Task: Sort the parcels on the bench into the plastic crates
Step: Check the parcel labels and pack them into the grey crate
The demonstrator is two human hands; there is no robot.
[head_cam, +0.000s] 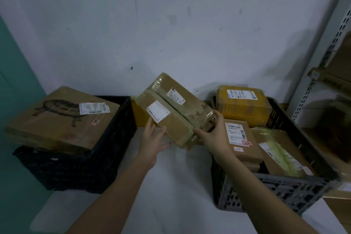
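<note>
Bench [171,186]: crates [79,167] flanking parcel [174,110].

I see two bare forearms, no sleeves visible. The left hand [154,138] and right hand [213,135] carry no gloves. I see no rings or watch.

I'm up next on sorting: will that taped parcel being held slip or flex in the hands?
The taped parcel is probably stiff: its cardboard edges stay straight between the left hand and right hand. The glossy tape wrap may be slippery. Held tilted, it could slide, so gripping its corners seems wise.
</note>
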